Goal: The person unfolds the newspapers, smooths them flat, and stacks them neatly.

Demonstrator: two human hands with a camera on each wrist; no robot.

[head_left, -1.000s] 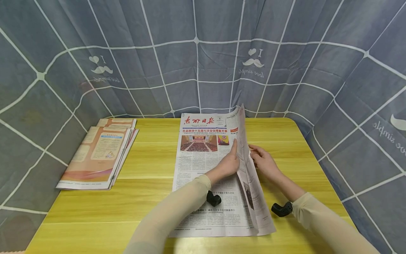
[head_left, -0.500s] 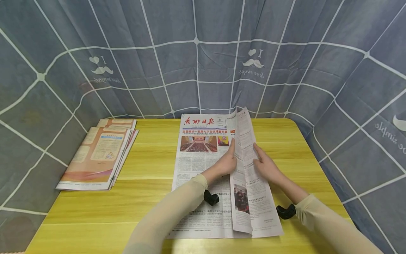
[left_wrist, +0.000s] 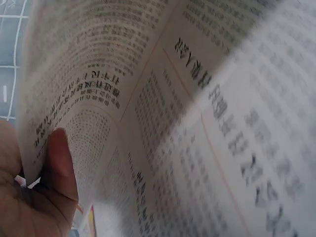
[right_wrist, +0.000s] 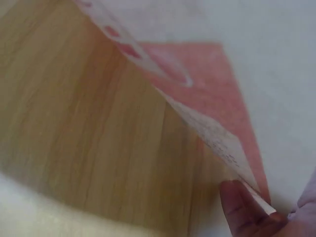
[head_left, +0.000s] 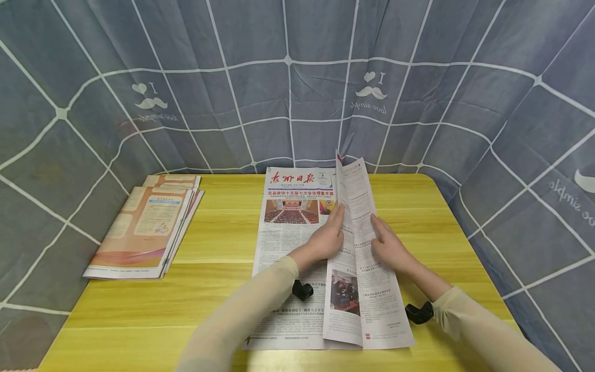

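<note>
A newspaper [head_left: 283,245] with a red masthead and a front-page photo lies lengthwise on the table. Its right part stands lifted as a folded flap [head_left: 341,320], showing inner pages of print and a dark photo. My left hand [head_left: 325,240] pinches the flap's left edge; the left wrist view has the curved sheet between thumb [left_wrist: 60,160] and fingers. At the right edge, my right hand [head_left: 390,248] holds the paper. In the right wrist view its fingers [right_wrist: 242,205] meet the sheet's edge beside a red printed patch, and the rest of that hand is mostly out of frame.
To the left lies a stack of folded orange-and-white printed papers [head_left: 139,227]. The yellow wood-grain table [head_left: 218,299] ends at a grey-blue curtain [head_left: 260,93] with white grid lines, which hangs behind and on both sides.
The lifted flap has swung open, its left edge moving left with my left hand, so the inner pages and dark photo face up. My right hand has shifted slightly right with the other edge.
</note>
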